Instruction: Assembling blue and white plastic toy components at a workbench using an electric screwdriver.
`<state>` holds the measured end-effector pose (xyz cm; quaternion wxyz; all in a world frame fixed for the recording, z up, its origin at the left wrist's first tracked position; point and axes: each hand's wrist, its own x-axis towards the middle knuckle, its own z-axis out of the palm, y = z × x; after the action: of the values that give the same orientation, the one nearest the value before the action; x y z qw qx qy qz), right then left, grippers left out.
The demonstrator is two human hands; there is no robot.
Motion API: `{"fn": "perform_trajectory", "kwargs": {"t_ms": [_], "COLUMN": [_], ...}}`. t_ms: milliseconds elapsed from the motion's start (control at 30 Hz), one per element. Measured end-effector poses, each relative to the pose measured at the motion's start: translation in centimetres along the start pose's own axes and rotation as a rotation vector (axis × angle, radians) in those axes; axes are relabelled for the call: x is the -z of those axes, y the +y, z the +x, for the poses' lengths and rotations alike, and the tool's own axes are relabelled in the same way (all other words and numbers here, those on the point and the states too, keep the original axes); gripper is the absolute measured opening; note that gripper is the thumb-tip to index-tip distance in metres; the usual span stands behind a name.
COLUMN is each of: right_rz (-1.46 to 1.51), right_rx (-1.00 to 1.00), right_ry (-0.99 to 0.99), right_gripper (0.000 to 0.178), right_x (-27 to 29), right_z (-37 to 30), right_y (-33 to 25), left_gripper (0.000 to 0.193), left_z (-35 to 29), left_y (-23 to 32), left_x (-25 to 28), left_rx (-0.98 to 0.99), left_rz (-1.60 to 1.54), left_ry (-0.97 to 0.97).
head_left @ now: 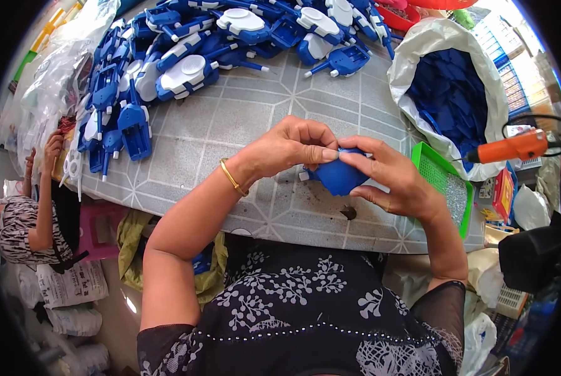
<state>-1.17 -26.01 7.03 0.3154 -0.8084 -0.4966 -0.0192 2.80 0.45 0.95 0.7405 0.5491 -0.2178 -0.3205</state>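
A blue plastic part (338, 180) with a rounded face and a small white tip at its left is held just above the table's near side. My right hand (390, 175) grips it from the right, thumb below and fingers along the top. At its upper edge, the thumb and forefinger of my left hand (296, 143) are pinched together, and whatever they hold is too small to make out. Beyond my hands lies a heap of blue-and-white plastic toy-like pieces (189, 76), several with thin rods sticking out.
A green tray (419, 156) of small metal bits, perhaps screws, sits right of my hand. Behind it stands a white sack (409, 56) of flat blue pieces. An orange power screwdriver (512, 147) hangs at the right. Another person (30, 225) is at the left edge, near scissors (72, 166).
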Motion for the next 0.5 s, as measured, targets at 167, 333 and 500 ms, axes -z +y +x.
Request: {"fn": "perform_trajectory", "kwargs": {"t_ms": [167, 333, 500], "right_rz": [-0.264, -0.201, -0.272], "right_rx": [0.206, 0.228, -0.023], "right_ry": [0.095, 0.087, 0.192], "right_gripper": [0.068, 0.065, 0.062], "right_x": [-1.7, -2.0, -0.5], "right_z": [-1.3, -1.4, -2.1], "right_y": [0.6, 0.4, 2.1], "left_gripper": [0.020, 0.025, 0.068], "left_z": [-0.1, 0.0, -0.7], "left_y": [0.6, 0.3, 0.0], "left_x": [-0.1, -0.2, -0.8], "left_rx": [0.059, 0.115, -0.411], "left_rz": [0.015, 0.036, 1.275], "left_ry": [-0.069, -0.138, 0.201]}}
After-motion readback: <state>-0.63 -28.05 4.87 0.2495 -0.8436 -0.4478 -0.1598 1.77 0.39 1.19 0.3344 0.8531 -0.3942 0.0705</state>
